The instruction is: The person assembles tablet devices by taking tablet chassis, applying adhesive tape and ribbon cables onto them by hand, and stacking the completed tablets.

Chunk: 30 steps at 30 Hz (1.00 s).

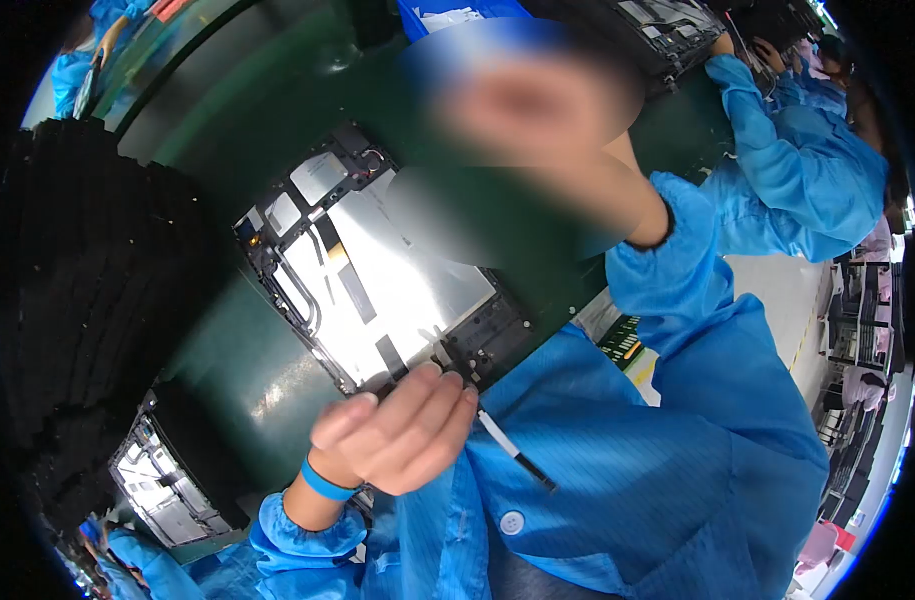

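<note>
A laptop-like device chassis (417, 250) lies open on the green bench, with bright silver plates, black parts and thin cables showing. My left hand (397, 430), a blue band on its wrist, is at the chassis's near edge. Its fingers are curled together, and whatever they grip is hidden. Beside the fingertips, a narrow white strip with a black end (517, 452), resembling a flat cable, sticks out over my blue smock. My right hand (537, 110) is raised beyond the chassis, near the blue bin. Blur smears its fingers, so their pose and any held thing cannot be made out.
A blue bin (457, 14) with white pieces stands at the far side. Tall black stacked material (97, 300) rises at left, near another open chassis (167, 485). A co-worker in blue (797, 160) works at right beside more chassis (667, 30).
</note>
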Tool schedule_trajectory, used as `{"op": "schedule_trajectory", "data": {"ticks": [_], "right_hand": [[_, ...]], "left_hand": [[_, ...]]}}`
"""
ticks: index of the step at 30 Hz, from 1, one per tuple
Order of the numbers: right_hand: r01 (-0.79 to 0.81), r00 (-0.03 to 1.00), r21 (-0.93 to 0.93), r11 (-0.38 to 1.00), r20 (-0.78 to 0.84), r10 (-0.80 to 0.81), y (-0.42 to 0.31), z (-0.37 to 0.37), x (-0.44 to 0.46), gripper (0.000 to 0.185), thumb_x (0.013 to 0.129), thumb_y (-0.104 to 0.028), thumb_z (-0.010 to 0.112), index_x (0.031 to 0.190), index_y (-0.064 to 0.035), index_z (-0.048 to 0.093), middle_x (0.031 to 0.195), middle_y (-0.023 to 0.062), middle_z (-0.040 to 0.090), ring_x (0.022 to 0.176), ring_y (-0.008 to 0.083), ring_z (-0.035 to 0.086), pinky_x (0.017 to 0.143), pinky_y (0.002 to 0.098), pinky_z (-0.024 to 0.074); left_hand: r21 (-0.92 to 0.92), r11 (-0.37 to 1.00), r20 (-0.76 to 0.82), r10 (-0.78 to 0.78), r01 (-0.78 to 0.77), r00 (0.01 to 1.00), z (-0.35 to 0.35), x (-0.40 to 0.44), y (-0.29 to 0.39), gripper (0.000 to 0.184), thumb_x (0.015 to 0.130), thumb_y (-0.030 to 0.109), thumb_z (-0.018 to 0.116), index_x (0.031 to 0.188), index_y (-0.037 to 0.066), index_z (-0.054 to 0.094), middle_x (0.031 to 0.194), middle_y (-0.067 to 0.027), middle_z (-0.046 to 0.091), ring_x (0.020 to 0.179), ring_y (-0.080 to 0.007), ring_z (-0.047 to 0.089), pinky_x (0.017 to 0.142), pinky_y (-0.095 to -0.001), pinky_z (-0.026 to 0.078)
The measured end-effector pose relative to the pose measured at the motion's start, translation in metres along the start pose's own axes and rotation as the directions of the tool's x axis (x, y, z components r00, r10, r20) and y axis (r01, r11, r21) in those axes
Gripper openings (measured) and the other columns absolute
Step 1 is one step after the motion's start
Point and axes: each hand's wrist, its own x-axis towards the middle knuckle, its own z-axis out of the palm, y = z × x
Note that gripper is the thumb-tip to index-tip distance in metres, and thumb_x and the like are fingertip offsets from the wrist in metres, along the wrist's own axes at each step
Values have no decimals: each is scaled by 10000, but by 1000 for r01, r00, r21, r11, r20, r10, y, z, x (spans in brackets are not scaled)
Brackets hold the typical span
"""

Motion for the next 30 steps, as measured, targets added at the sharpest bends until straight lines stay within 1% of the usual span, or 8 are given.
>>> {"op": "schedule_trajectory", "data": {"ticks": [4,10,12,14,17,20,24,30], "right_hand": [[40,798,26,999,601,-47,-40,4,-31,197,799,-153,762,964,-61,707,720,6,649,634,69,572,545,222,417],[-48,946,227,973,322,-29,-12,30,-39,110,836,-134,706,884,-36,696,760,79,667,689,150,630,614,266,475],[-155,986,57,986,63,152,-7,15,-13,155,811,-205,690,812,-50,686,762,128,674,693,297,652,646,372,520],[164,964,-469,868,-109,-241,20,-6,13,149,793,-193,697,875,-68,691,832,87,677,757,288,637,679,385,507],[357,821,-744,565,-38,-569,44,-21,35,102,824,-118,641,770,-56,581,725,88,568,754,284,560,695,407,421],[276,911,-804,526,44,-411,25,-16,15,257,785,-169,704,1024,-72,691,964,76,678,886,298,601,812,414,474],[388,904,-441,809,352,-241,-29,13,-59,156,714,-169,751,854,-134,691,942,0,670,816,216,594,698,353,438],[273,933,-317,908,318,-169,-46,35,-112,192,657,-166,779,840,-160,721,952,-54,667,818,178,564,699,318,411]], "left_hand": [[74,990,2,118,-118,993,3,0,1,141,833,193,563,865,223,697,916,85,702,964,-55,628,1006,-330,243],[-34,980,-7,198,-198,980,3,-1,2,150,823,190,565,871,219,704,936,65,706,958,-78,638,1017,-339,252],[-87,992,17,88,-87,996,-2,-1,2,146,822,192,573,873,219,707,949,62,706,960,-90,641,1023,-346,258],[-152,975,8,-164,164,986,-4,2,0,126,758,130,679,861,197,707,924,58,695,930,-137,630,1048,-387,259],[-248,838,-11,-504,486,863,9,13,-12,150,700,73,758,809,147,684,845,32,667,898,-173,604,1062,-424,254],[-295,709,43,-660,641,750,23,20,-20,136,712,78,779,748,94,648,762,-2,624,848,-186,576,1051,-428,273],[-246,659,106,-711,711,696,30,16,-26,138,722,111,782,740,94,646,717,-1,595,776,-184,551,1017,-408,301],[-208,663,151,-704,719,694,33,15,-31,147,723,129,783,736,91,642,684,1,570,753,-185,542,1010,-410,306]]}}
